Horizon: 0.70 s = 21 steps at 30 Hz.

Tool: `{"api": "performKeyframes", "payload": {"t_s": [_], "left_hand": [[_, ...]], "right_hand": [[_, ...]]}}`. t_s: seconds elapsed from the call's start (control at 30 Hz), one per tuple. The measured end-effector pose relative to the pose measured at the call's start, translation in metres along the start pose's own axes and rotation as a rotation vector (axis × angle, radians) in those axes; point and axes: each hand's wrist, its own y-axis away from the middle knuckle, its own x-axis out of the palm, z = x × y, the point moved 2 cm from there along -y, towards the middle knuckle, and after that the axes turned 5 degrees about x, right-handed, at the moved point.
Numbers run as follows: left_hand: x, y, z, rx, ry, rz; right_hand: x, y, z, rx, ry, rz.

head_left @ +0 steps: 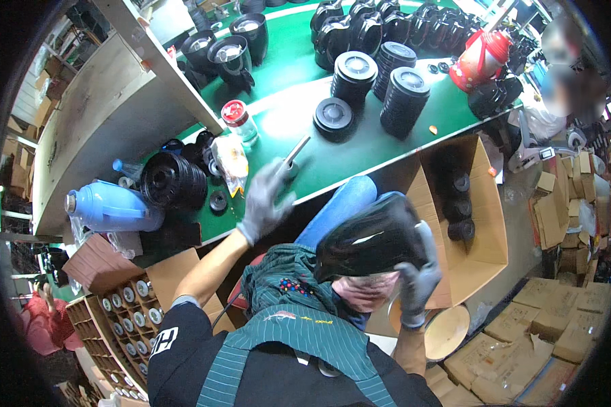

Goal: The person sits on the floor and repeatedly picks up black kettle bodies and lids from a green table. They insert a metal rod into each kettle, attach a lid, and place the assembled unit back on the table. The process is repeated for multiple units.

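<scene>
My left hand (265, 200), in a grey glove, reaches over the near edge of the green table (285, 74) and grips a slim metal tool (294, 150) that angles up and away. My right hand (417, 275), also gloved, holds a glossy black shell-shaped housing (366, 241) against my lap, fingers wrapped round its right rim. A small black ring (218, 201) lies on the table just left of my left hand.
Stacks of black round lids (404, 98) and black housings (380, 27) crowd the table. A red flask (480, 60), a blue flask (108, 207), a clear jar with a red lid (239, 121), an open cardboard box (465, 210) and a crate of round parts (125, 305) surround me.
</scene>
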Motion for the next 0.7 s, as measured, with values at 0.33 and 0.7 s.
{"api": "performKeyframes", "payload": {"t_s": [0.33, 0.7], "left_hand": [[-0.041, -0.021, -0.047, 0.025, 0.428, 0.008], [-0.035, -0.206, 0.063, -0.08, -0.149, -0.153]], "right_hand": [[0.092, -0.101, -0.08, 0.654, -0.981, 0.458], [0.085, -0.13, -0.118, 0.802, -0.73, 0.573]]}}
